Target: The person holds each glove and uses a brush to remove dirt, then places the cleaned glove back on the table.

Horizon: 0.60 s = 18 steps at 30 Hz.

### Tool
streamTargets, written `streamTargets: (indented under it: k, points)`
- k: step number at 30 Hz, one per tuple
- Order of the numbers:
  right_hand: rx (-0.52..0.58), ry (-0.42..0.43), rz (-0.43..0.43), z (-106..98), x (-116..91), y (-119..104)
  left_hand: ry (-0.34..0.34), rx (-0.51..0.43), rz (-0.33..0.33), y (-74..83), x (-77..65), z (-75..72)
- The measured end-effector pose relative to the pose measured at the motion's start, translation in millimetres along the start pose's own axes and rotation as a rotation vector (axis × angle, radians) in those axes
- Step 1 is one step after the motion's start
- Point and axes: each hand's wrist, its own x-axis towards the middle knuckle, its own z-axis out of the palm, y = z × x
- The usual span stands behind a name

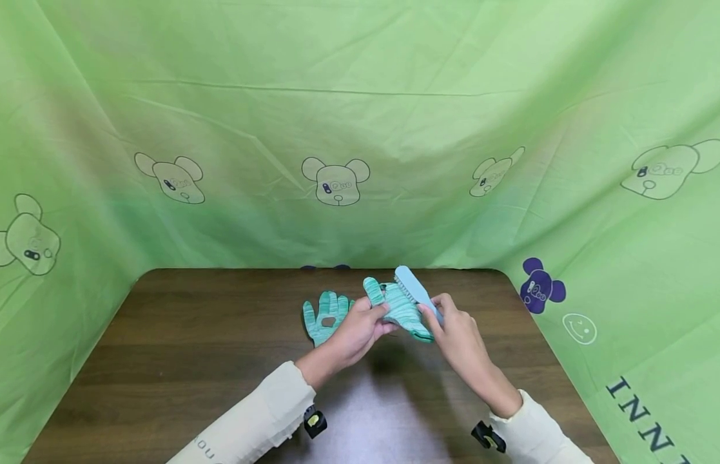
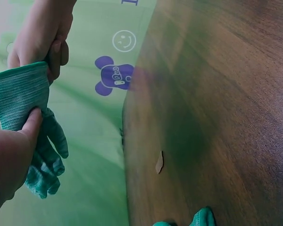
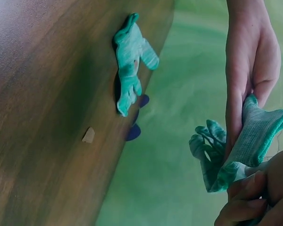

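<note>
My left hand (image 1: 356, 332) holds a teal striped knitted glove (image 1: 403, 314) above the table, thumb on top and fingers beneath. In the left wrist view the thumb lies on the glove's ribbed cuff (image 2: 21, 92), and its fingers hang down. A light-blue brush (image 1: 414, 290) is gripped by its handle in my right hand (image 1: 461, 338), bristles against the held glove. The right wrist view shows the right hand (image 3: 257, 200) beside the cuff, with the brush mostly hidden. A second teal glove (image 1: 320, 330) lies on the table to the left, with a brown patch on it.
A small brown scrap (image 3: 88, 135) lies on the dark wooden table (image 1: 209, 361). Green cloth (image 1: 336, 129) printed with bear heads hangs around the back and sides. Each wrist has a black camera mount (image 1: 315, 422) near the sleeve.
</note>
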Motion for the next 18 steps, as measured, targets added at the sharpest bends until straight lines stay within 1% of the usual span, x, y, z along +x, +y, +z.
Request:
streamTargets:
  k: [3,7,10,13,18]
  points:
    - [-0.002,0.023,0.018,0,3,3,0.021,0.01,-0.008,-0.4,0.0,-0.6]
    - [-0.005,0.076,0.047,-3,8,8,0.053,0.017,-0.021,-2.7,-0.2,-3.3]
    - [0.009,0.076,0.072,-3,11,8,0.07,0.022,-0.03,-5.0,-1.2,-5.7]
    - [0.044,0.04,0.115,1,12,1,0.064,0.036,-0.039,-7.0,-2.1,-6.5]
    - [0.129,-0.099,0.182,6,11,-16,0.056,0.053,-0.04,-9.5,-1.8,-6.1]
